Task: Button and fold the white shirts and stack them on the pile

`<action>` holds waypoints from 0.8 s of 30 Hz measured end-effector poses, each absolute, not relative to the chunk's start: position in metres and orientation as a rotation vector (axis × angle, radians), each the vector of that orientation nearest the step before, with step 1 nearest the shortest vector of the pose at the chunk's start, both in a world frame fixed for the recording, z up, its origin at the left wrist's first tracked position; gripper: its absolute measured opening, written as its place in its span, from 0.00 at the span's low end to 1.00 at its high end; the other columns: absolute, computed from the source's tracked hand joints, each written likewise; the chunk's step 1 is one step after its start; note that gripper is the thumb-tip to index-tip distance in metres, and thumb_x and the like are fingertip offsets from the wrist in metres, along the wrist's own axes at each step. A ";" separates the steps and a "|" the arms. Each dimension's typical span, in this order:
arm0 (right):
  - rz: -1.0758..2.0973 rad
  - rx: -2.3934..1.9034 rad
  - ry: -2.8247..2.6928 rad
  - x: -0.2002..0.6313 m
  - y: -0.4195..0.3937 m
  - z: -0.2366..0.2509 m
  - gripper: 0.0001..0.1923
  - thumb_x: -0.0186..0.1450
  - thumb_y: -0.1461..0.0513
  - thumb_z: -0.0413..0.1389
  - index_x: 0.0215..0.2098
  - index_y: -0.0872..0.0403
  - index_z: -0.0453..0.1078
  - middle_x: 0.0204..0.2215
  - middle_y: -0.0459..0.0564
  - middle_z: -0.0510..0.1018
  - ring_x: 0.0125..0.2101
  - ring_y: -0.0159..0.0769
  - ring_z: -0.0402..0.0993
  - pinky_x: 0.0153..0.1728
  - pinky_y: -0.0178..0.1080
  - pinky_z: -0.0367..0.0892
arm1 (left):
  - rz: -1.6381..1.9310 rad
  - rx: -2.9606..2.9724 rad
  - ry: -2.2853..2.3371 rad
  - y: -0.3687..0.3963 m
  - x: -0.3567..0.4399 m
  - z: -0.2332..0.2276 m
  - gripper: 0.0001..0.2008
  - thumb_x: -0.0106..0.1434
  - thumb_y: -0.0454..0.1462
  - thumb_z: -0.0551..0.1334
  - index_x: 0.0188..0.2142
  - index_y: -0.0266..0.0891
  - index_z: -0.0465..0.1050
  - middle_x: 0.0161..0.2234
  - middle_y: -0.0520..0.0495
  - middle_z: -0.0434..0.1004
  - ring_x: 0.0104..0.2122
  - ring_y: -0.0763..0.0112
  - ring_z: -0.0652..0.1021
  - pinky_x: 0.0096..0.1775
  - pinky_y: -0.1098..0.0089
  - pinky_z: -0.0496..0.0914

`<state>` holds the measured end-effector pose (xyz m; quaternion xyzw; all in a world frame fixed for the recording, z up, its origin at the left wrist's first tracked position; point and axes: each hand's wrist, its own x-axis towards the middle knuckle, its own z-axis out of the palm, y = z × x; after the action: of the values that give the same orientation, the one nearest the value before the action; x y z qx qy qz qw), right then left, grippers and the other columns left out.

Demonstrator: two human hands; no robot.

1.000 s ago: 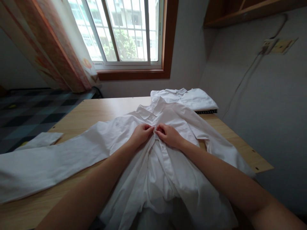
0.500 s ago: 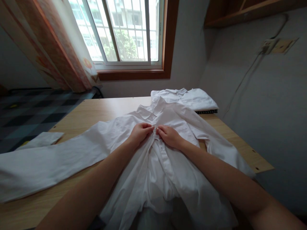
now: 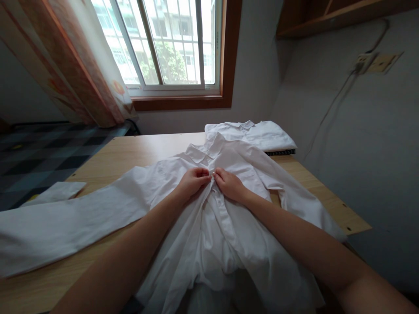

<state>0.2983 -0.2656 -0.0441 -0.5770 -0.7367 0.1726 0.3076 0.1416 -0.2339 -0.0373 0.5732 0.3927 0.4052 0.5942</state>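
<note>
A white long-sleeved shirt (image 3: 242,226) lies front up, its collar pointing away from me and its lower hem hanging over the near table edge. My left hand (image 3: 194,182) pinches one front edge below the collar. Close beside it, my right hand (image 3: 228,185) pinches the other front edge, fingertips nearly touching the left ones. Any button between the fingers is too small to make out. Below the hands the two front edges hang apart in folds. One sleeve stretches far to the left, the other to the right.
On the wooden table (image 3: 144,148), a folded white shirt (image 3: 262,135) rests on something dark at the back right. A checked bed (image 3: 42,152) is at the left, with a curtain (image 3: 78,65) by the window. A cord (image 3: 327,111) hangs from the right wall socket (image 3: 363,62).
The fingers of both hands have shifted slightly at the shirt's front edges. The shirt lies as before, and the view has moved a little.
</note>
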 end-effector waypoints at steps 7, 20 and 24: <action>0.653 -1.368 -1.841 0.302 -0.261 -0.045 0.12 0.68 0.60 0.46 0.25 0.51 0.56 0.22 0.41 0.63 0.26 0.32 0.60 0.30 0.34 0.53 | 0.951 1.652 1.036 -0.229 0.138 -0.040 0.16 0.46 0.39 0.65 0.36 0.38 0.69 0.24 0.54 0.74 0.25 0.72 0.72 0.29 0.72 0.64; 0.888 -1.396 -1.798 0.310 -0.264 -0.041 0.12 0.67 0.64 0.47 0.28 0.55 0.68 0.19 0.42 0.71 0.19 0.29 0.64 0.24 0.33 0.55 | 0.915 2.244 1.278 -0.236 0.134 -0.030 0.23 0.56 0.36 0.61 0.52 0.38 0.64 0.32 0.49 0.76 0.35 0.64 0.75 0.42 0.63 0.70; 0.612 -1.428 -1.891 0.314 -0.268 -0.034 0.09 0.66 0.65 0.51 0.31 0.56 0.72 0.26 0.47 0.77 0.26 0.31 0.69 0.30 0.33 0.59 | 0.984 2.674 1.299 -0.237 0.133 -0.028 0.18 0.61 0.34 0.57 0.50 0.39 0.71 0.46 0.42 0.75 0.50 0.58 0.72 0.56 0.56 0.64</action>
<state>0.3136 -0.2682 -0.0341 -0.5488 -0.7264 0.2352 0.3403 0.1328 -0.2368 -0.0277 0.8539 0.4148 0.3144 0.0051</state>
